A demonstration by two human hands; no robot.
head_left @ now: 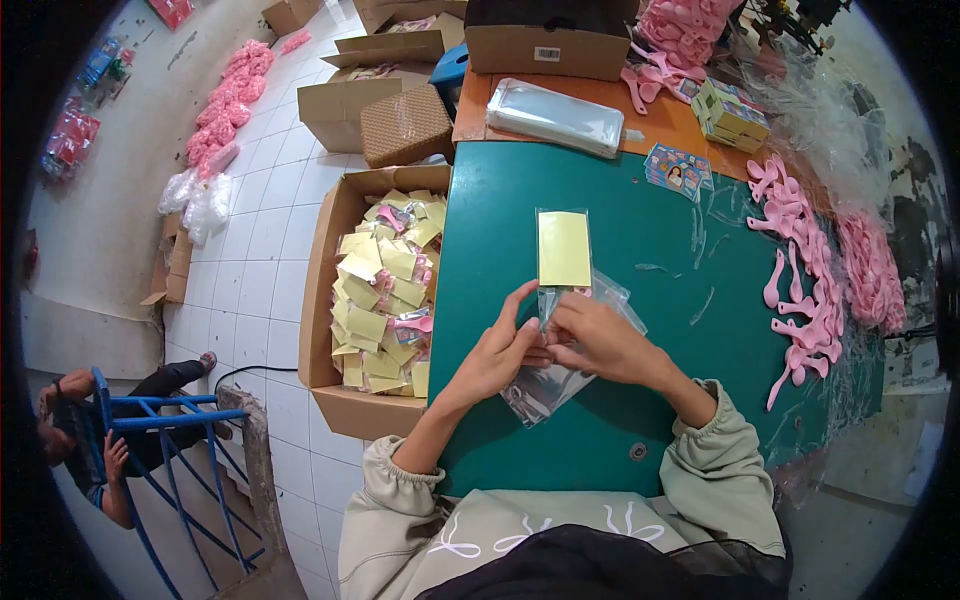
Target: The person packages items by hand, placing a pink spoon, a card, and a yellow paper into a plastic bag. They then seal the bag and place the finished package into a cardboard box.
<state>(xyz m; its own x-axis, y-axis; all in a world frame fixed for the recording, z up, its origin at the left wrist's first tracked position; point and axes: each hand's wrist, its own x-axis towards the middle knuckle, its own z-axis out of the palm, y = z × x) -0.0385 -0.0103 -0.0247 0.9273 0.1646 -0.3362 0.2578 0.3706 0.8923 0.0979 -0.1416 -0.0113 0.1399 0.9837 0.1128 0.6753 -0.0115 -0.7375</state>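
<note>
A small clear plastic bag [547, 298] with a pale yellow card [564, 250] inside lies in front of me on the green table. My left hand [497, 352] grips the near end of this bag, index finger stretched along its side. My right hand [603, 338] is pinched at the same end, its fingertips turned inward and partly hidden. A bit of pink shows just beside the right fingers. Beneath both hands are loose clear bags [545, 392], lying at an angle on the table.
A cardboard box [330, 405] of packed pouches stands left of the green table [490, 240]. Pink spoons [800, 270] lie along the right. At the back are a stack of clear bags [555, 117] and printed cards [680, 170]. A person [110, 450] sits by a blue metal frame [165, 412].
</note>
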